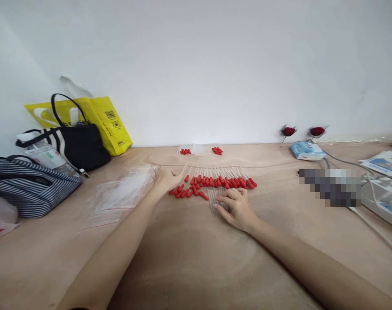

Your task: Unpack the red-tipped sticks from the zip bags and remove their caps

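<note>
Near wall (196, 73), bag (200, 149) of red bulbs (217, 150), left fingers (173, 178) unclear, right fingers (227, 201) apart on tubes (213, 196)

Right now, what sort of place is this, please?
Probably a home or small workroom: a wooden table against a wall, red bulb-shaped pieces and clear tubes on it, and a yellow bag behind a black bag.
</note>
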`<state>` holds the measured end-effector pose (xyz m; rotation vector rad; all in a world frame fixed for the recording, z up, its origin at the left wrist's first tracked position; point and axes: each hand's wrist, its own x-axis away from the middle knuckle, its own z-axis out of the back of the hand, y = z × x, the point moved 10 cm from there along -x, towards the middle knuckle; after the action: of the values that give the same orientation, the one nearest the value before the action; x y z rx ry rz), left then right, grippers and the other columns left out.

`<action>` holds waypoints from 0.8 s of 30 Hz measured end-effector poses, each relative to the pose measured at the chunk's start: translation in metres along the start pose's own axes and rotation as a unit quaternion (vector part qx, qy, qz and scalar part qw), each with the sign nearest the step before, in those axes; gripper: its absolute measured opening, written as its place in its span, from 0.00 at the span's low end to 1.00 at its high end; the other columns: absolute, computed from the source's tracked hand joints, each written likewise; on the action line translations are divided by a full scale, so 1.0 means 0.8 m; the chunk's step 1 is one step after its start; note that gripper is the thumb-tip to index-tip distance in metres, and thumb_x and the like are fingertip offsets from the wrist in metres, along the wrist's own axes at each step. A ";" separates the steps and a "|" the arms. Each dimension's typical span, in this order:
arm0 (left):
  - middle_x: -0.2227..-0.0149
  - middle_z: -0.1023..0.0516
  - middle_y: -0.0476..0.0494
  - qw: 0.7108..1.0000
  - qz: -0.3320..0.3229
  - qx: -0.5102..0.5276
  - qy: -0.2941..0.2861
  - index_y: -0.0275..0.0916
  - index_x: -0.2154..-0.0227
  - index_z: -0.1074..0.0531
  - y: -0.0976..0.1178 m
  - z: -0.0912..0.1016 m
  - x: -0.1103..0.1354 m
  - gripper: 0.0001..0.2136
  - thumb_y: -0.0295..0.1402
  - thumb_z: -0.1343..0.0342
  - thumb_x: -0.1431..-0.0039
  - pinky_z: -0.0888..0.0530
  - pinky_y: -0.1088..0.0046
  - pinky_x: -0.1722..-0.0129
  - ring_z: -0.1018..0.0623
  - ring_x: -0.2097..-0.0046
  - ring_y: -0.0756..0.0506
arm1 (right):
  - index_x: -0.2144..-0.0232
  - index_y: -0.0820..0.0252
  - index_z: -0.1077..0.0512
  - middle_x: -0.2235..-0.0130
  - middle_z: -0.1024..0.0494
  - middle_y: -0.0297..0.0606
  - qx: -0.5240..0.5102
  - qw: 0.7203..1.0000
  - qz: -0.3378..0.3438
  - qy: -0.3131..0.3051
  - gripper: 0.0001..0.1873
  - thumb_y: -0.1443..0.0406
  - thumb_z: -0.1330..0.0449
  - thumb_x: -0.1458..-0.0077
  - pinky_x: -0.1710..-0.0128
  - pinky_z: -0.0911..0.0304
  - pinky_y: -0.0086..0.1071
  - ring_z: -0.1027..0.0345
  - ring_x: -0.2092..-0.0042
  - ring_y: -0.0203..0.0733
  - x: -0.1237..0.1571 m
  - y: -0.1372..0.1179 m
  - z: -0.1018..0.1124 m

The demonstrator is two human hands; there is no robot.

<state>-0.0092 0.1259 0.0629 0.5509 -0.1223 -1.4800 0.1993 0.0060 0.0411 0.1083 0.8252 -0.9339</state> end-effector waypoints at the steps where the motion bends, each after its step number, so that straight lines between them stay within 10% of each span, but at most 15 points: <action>1: 0.69 0.28 0.39 0.999 -0.032 -0.006 0.033 0.38 0.88 0.35 0.009 0.013 0.010 0.10 0.37 0.47 0.58 0.35 0.61 0.57 0.32 0.55 0.36 | 0.68 0.57 0.28 0.72 0.30 0.36 0.001 1.000 -0.005 0.019 0.10 0.60 0.46 0.49 0.60 0.50 0.39 0.38 0.67 0.37 0.001 0.004 0.007; 4: 0.68 0.30 0.42 0.978 -0.191 0.018 0.087 0.38 0.80 0.35 0.052 0.033 0.059 0.03 0.30 0.50 0.56 0.33 0.66 0.60 0.30 0.62 0.44 | 0.62 0.56 0.30 0.66 0.29 0.39 0.019 0.997 -0.007 0.074 0.12 0.61 0.46 0.49 0.59 0.48 0.40 0.37 0.63 0.41 0.007 0.012 0.030; 11: 0.76 0.33 0.47 0.908 -0.415 0.057 0.008 0.38 0.75 0.39 0.105 -0.021 0.166 0.03 0.26 0.56 0.49 0.32 0.73 0.71 0.31 0.72 0.49 | 0.50 0.54 0.38 0.51 0.33 0.43 0.072 0.994 0.074 0.042 0.25 0.57 0.44 0.51 0.49 0.54 0.47 0.43 0.48 0.48 0.017 -0.009 0.042; 24: 0.63 0.26 0.41 0.880 -0.463 0.107 0.014 0.35 0.63 0.33 0.112 -0.031 0.177 0.07 0.29 0.51 0.46 0.30 0.66 0.58 0.28 0.58 0.45 | 0.62 0.51 0.29 0.71 0.22 0.29 -0.023 0.992 0.121 0.031 0.12 0.69 0.49 0.46 0.45 0.66 0.48 0.33 0.57 0.37 0.013 -0.033 0.018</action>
<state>0.0978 -0.0045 0.0437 0.8771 0.0134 -2.4105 0.1915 -0.0230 0.0505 0.1932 0.8690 -0.6853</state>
